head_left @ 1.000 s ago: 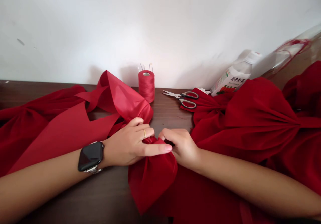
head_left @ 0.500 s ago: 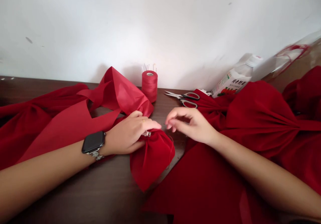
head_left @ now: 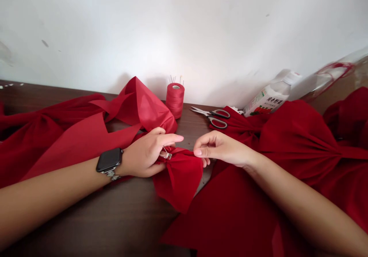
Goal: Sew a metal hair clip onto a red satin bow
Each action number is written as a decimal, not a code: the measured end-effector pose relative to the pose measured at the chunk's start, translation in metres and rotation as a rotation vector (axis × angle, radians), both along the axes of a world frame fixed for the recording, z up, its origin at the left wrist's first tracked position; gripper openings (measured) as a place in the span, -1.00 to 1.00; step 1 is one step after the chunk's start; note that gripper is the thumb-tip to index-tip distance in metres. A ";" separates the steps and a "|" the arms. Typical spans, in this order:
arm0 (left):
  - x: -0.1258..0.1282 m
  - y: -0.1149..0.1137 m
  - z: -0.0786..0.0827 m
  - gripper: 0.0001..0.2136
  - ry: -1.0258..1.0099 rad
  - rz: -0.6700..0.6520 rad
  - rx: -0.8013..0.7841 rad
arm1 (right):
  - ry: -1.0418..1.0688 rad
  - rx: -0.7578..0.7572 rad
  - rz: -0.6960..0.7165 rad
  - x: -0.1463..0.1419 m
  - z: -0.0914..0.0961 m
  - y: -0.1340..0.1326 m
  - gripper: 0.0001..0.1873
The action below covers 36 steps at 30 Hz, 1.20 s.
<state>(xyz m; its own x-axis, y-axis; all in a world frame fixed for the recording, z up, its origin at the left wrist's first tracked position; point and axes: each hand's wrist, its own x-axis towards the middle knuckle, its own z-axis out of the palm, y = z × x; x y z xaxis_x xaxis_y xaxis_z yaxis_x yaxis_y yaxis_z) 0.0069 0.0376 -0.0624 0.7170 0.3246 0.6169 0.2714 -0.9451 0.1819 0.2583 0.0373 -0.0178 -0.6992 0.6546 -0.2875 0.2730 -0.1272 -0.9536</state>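
My left hand [head_left: 148, 151], with a watch [head_left: 109, 160] on its wrist, is closed round a gathered piece of red fabric [head_left: 181, 180]. Its index finger stretches out over the folds. Just below that finger a small silver metal clip [head_left: 166, 155] shows on the gathers. My right hand [head_left: 218, 147] has thumb and index finger pinched together at the upper right edge of the same fabric. The curled fingers behind it are partly hidden.
A red thread spool [head_left: 174, 100] with several needles stuck in its top stands near the wall. Scissors [head_left: 212, 115] lie to its right. A labelled plastic bottle [head_left: 268, 96] leans at the back right. More red cloth [head_left: 299, 134] covers the right side of the brown table [head_left: 115, 218].
My right hand has come down onto the fabric's edge, its fingers now pinched. The fabric's free end has opened out rightward. The clip shows more fully, and the view has shifted slightly.
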 end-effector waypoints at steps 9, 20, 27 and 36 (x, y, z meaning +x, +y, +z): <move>0.001 -0.002 0.000 -0.39 -0.009 -0.016 -0.039 | 0.001 0.060 -0.076 0.002 -0.002 0.000 -0.56; -0.002 -0.003 -0.004 -0.20 -0.017 -0.155 -0.102 | -0.073 0.384 -0.236 0.008 -0.002 0.009 -0.84; 0.007 -0.006 -0.006 -0.11 0.009 -0.177 -0.121 | 0.057 0.611 -0.240 -0.019 -0.002 -0.024 -0.91; 0.014 -0.007 -0.006 -0.01 0.114 -0.212 -0.059 | 0.151 0.357 -0.185 -0.033 -0.004 -0.037 -0.85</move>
<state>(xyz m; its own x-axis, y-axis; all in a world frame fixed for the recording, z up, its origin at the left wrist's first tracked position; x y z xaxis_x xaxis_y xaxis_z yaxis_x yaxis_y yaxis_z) 0.0205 0.0303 -0.0683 0.8368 0.1926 0.5126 0.0899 -0.9717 0.2183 0.2249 0.0005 -0.0216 -0.5775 0.8128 0.0764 0.1302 0.1841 -0.9742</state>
